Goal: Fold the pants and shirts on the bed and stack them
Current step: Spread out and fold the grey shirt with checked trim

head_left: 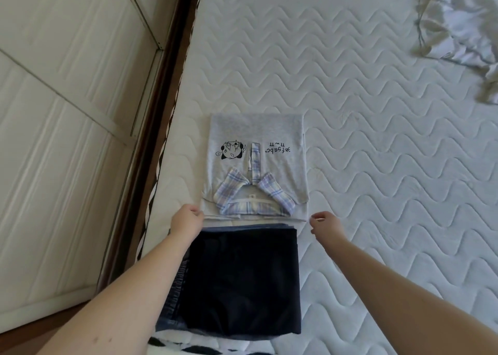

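The left hand (187, 217) and right hand (324, 224) each pinch a near corner of the folded grey shirt (257, 150). The shirt stretches away from both grips; dark folded pants (237, 279) lie between the forearms.

A home bedroom: a bare white quilted mattress (377, 112) with wavy stitching fills the right and far side, its dark wooden bed frame (172, 72) running along the left edge. Pale panelled wardrobe doors (67, 99) stand left. Folded clothes (256, 166) lie near.
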### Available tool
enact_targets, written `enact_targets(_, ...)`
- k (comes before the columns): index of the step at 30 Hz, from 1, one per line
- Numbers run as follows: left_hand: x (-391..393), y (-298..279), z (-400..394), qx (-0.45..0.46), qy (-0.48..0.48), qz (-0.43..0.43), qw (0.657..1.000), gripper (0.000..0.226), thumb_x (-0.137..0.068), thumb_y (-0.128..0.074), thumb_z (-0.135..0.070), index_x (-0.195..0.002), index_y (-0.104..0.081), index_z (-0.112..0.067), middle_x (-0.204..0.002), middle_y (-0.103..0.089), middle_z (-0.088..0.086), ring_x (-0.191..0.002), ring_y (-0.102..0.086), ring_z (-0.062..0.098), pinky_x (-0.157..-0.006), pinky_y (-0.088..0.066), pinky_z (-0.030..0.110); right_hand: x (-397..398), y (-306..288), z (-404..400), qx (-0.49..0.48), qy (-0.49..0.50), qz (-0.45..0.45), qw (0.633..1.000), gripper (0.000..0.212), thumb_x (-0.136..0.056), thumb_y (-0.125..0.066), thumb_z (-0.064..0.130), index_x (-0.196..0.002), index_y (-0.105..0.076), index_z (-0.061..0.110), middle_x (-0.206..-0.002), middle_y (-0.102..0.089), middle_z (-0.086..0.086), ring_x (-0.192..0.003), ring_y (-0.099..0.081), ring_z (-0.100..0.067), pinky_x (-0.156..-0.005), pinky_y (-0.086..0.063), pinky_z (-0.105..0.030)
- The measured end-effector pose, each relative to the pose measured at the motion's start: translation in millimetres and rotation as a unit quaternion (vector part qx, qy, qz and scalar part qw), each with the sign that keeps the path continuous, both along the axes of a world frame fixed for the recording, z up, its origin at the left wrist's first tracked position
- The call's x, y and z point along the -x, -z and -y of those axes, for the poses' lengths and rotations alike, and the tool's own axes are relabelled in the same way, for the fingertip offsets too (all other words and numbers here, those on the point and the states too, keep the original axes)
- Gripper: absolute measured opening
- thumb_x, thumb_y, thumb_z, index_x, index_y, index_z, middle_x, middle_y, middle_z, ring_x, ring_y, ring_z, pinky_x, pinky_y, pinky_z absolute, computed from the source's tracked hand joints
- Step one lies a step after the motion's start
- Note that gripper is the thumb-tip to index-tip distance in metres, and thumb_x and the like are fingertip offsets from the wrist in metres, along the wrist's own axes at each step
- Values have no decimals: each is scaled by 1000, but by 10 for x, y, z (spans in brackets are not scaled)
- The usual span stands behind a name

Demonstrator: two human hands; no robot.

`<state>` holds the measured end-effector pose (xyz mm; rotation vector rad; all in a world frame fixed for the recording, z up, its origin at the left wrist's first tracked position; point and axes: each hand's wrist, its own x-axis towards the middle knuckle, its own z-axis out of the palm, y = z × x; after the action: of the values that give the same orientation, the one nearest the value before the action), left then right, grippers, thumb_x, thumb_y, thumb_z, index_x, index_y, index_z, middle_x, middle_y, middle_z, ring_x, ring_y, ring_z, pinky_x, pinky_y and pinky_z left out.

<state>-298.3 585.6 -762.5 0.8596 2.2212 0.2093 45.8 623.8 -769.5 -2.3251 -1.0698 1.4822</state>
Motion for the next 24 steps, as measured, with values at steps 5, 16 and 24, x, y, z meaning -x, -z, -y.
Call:
enact_targets(5,-253,-810,347,-17,182,-23,983,29,-99,-44,-29,-121,-58,-17,-117,-64,3,-101,-60,21,-83,-49,34,197,-845,275,-16,-37,-60,997,12,-94,-56,28,-98,-64,21,-92,-71,-2,-82,-69,-18,-80,-57,-41)
enact_targets(16,-944,-2598,1402,-200,491,-236,815,47,-95,-47,-43,-134,-56,-18,-133,-56,3,-130,-48,24,-108,-37,44,61,-2625,1410,-180,-411,227,864,49,-102,-36,46,-146,-41,25,-147,-48,5,-134,-43,-19,-108,-32,-34)
enact_targets(24,-1318,-3309,1933,-230,523,-292,767,61,-96,-29,-54,-145,-46,-22,-151,-42,6,-144,-31,25,-114,-31,51,-406,-3112,2329,-314,-390,321,804,53,-96,-52,46,-142,-51,19,-145,-52,-6,-136,-46,-27,-114,-32,-44)
